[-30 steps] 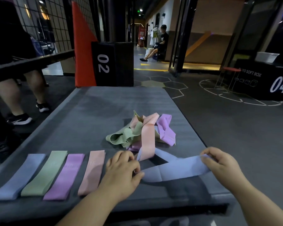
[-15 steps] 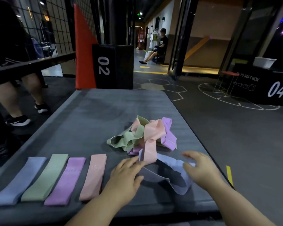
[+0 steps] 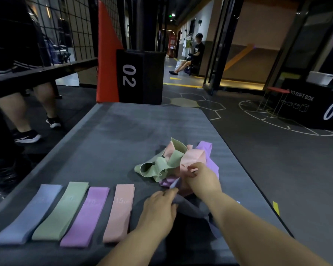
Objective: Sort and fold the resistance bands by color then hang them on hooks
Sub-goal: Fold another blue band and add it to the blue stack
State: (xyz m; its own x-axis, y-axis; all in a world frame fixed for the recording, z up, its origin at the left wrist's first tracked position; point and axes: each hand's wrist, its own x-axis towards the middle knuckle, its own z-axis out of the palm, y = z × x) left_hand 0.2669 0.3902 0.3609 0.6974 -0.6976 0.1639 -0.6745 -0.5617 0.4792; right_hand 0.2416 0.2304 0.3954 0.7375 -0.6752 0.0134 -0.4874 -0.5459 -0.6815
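Pinching pink loose from the tangled pile (image 3: 161,166), blue kept in hand.

With right hand (image 3: 202,177) at the pile's near edge, fingertips nipped on the pink band (image 3: 192,156), likely to free the blue band (image 3: 188,205) caught under it. With left hand (image 3: 159,207) just nearside of the pile, fingers close together, gripping that blue band. Half a second back, right hand on blue instead. Left of the pile, four folded bands (image 3: 85,215), sorted.

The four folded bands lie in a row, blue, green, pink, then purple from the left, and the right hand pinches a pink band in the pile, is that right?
One slip: the head view shows folded blue band, folded green band, folded purple band, then folded pink band. The right hand does pinch the tangled pink band.
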